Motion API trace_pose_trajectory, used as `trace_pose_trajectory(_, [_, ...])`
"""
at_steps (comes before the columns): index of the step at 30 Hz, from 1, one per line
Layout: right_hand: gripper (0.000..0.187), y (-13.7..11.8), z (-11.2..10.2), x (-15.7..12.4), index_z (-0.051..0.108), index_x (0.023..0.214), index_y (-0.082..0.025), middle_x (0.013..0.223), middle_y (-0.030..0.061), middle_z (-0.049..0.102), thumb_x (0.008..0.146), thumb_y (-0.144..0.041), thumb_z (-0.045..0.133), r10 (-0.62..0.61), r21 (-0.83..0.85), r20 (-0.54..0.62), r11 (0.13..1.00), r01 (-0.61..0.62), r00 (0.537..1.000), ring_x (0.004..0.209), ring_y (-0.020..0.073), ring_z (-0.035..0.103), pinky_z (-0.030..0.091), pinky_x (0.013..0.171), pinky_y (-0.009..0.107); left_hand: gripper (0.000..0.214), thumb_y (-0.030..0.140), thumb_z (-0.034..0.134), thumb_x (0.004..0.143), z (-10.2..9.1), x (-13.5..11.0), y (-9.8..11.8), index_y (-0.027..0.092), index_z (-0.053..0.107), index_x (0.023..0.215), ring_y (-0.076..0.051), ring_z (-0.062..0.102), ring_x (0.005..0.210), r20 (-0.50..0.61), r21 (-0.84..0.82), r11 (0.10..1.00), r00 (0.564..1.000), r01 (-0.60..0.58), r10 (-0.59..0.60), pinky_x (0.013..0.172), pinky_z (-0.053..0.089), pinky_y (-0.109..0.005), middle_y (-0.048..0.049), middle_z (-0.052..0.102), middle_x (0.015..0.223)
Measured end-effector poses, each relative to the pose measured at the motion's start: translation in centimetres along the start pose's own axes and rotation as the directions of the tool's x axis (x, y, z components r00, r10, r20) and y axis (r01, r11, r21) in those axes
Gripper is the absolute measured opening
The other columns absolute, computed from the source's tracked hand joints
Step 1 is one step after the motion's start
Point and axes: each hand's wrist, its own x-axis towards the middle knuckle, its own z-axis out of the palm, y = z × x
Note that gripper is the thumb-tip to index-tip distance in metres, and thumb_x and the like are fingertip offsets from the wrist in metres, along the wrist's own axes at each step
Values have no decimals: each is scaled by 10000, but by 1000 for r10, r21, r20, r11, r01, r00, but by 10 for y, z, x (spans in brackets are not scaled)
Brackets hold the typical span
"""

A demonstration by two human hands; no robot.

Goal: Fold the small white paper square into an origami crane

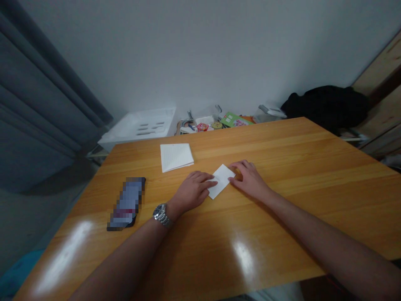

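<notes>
A small folded piece of white paper lies turned at an angle on the wooden table, between my two hands. The fingers of my left hand are stretched out over its left side, resting on it rather than wrapped round it. At its right corner is my right hand, with thumb and forefinger apart on either side of that corner and wood showing in the gap. Whether the right fingertips press on the paper or only touch its edges is hard to tell. A silver watch is on my left wrist.
Beyond my left hand lies a folded stack of lined white paper. A phone, its screen blurred, rests at the left of the table. Behind the far edge are a white tray, a green packet and black cloth.
</notes>
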Motion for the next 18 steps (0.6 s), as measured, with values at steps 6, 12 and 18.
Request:
trace_pose_trajectory(6, [200, -7, -5, -1, 744, 1068, -245, 1291, 109, 600, 884, -257, 667, -182, -7, 46, 983, 183, 982, 1194, 304, 510, 452, 1020, 515, 364, 413, 528, 976, -2, 0, 10, 227, 635, 1269, -267, 548, 1263, -33, 58, 994, 996, 87, -85, 1163, 315, -525, -90, 623, 1345])
trace_pose_trajectory(12, [182, -12, -9, 0, 756, 1039, -197, 1295, 122, 648, 914, -264, 642, -324, 23, 131, 946, 324, 937, 1248, 292, 520, 435, 1066, 509, 450, 462, 508, 986, 0, -1, 8, 188, 610, 1328, -285, 517, 1305, -9, 140, 985, 995, 103, -103, 1154, 355, -492, -120, 577, 1408])
trace_pose_trajectory(18, [206, -7, -5, 0, 735, 1086, -189, 1302, 140, 656, 915, -259, 643, -348, 68, 158, 938, 341, 924, 1258, 288, 563, 448, 1074, 511, 440, 417, 489, 1002, 6, -2, 5, 176, 584, 1358, -268, 557, 1260, 13, 147, 983, 994, 107, -110, 1102, 437, -438, -119, 578, 1404])
